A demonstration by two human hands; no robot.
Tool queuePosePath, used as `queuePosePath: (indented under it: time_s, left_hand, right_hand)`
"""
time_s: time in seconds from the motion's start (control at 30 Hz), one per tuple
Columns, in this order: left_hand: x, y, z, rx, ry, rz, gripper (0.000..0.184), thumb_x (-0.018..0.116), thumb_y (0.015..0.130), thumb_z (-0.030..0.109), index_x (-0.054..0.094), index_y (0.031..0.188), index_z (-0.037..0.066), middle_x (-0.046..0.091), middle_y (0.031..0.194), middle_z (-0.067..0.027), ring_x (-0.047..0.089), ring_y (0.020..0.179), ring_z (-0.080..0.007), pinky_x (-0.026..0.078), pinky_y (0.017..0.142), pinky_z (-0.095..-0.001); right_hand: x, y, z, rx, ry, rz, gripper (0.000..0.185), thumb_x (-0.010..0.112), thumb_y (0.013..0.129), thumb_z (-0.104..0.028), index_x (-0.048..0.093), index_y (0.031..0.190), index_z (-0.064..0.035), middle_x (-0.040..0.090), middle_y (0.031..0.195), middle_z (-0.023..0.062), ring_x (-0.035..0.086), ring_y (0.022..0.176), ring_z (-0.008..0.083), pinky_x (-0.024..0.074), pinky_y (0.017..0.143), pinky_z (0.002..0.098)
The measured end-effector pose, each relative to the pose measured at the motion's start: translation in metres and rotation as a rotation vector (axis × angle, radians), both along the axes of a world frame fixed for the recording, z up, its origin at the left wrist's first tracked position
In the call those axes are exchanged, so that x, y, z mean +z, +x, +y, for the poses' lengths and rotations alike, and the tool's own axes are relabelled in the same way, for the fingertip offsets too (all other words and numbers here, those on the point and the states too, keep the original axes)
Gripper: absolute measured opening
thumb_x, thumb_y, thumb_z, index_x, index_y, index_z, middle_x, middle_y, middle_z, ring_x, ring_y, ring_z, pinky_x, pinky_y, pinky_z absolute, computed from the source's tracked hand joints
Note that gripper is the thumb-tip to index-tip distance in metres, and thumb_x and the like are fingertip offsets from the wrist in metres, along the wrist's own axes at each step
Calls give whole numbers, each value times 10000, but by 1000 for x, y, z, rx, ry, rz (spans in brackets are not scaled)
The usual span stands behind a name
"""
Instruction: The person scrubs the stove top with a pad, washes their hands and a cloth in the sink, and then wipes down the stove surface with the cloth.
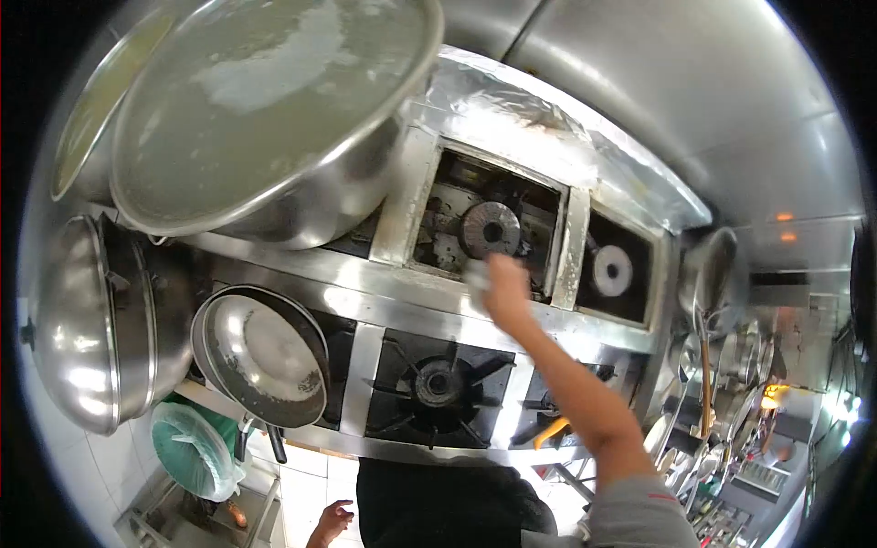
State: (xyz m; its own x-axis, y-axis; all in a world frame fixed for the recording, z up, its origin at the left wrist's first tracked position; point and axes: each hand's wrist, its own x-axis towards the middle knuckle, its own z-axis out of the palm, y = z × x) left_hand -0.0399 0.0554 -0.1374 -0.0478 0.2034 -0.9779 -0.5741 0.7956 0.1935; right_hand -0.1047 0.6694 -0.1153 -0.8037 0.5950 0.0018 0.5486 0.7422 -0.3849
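My right hand [505,290] reaches out over the steel front rim of the back burner well, blurred by motion. Its fingers are closed on a whitish cloth-like thing [476,273], too smeared to name surely. Just beyond it sits a round burner [491,228] in the dark, stained well, with no grate over it. My left hand [334,523] hangs low near my dark apron [429,502], fingers loosely curled and apart, nothing visible in it. Between my body and the back row lies a front burner [438,382] under its black grate.
A huge pot [365,173] of cloudy liquid stands at back left. Nested pans [265,352] rest on the front left, handles jutting towards me. Large domed steel vessels [78,338] and a lined green bin [187,452] are farther left. Ladles and pans [708,365] crowd the right.
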Motion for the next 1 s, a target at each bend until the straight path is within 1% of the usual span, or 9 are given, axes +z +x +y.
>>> queuePosePath:
  time_s: [0.17,0.23,0.33,0.4,0.5,0.67,0.7,0.83,1.0]
  left_hand:
    - [-3,-27,9,-77,-23,27,386,598,787,15,553,1169,42,583,712,-27,554,599,-97,495,502,-233]
    - [-10,-28,6,-95,-12,43,378,597,790,30,551,1165,39,596,714,-41,551,583,-94,487,491,-228]
    - [-16,-26,-1,-149,-26,68,373,601,788,40,547,1156,34,603,700,-51,533,549,-87,468,479,-223]
    - [-15,-27,-3,-194,37,107,389,601,787,32,538,1171,35,604,704,-42,522,543,-81,459,480,-219]
    - [-7,-40,10,-10,82,66,413,606,781,19,531,1187,33,573,666,-19,525,560,-82,446,469,-212]
    - [-9,-51,3,-15,46,88,409,598,780,7,536,1183,46,581,671,-35,532,568,-86,449,447,-215]
    - [-13,-48,1,-68,58,98,405,601,780,6,539,1178,48,582,672,-38,530,560,-86,453,448,-216]
    - [-30,-37,-3,-98,117,117,409,627,768,9,547,1166,54,615,714,-62,538,538,-97,456,440,-229]
    - [-79,2,-57,155,225,-108,437,606,829,49,499,1252,68,541,692,14,477,539,-66,420,454,-207]
  right_hand:
    - [4,-40,-28,195,-137,294,377,664,680,-121,489,998,-19,509,1030,188,470,1026,365,369,878,455]
    - [4,33,14,-12,-113,35,322,637,709,-102,486,979,-11,503,1005,193,472,993,372,380,851,456]
    - [9,73,44,102,-42,-137,332,607,725,-123,501,1025,-28,504,994,179,473,935,358,399,801,441]
    - [4,7,-8,-102,-39,-36,365,603,686,-89,505,1034,-35,503,982,181,472,942,361,391,811,445]
    - [-1,-46,-48,82,1,308,459,628,644,-74,481,1077,-29,495,1099,187,444,1054,359,345,905,450]
    - [-17,77,42,33,-8,111,213,659,659,-88,471,752,-51,491,775,151,479,778,319,363,667,457]
    - [-2,92,49,113,44,-23,347,668,592,-64,463,871,-38,476,836,149,472,825,347,376,697,440]
    - [29,55,26,97,95,93,337,654,599,-42,460,875,-46,461,872,149,460,858,342,362,709,436]
    - [27,91,74,174,157,95,368,657,590,-56,477,910,-42,457,898,157,448,865,349,358,720,432]
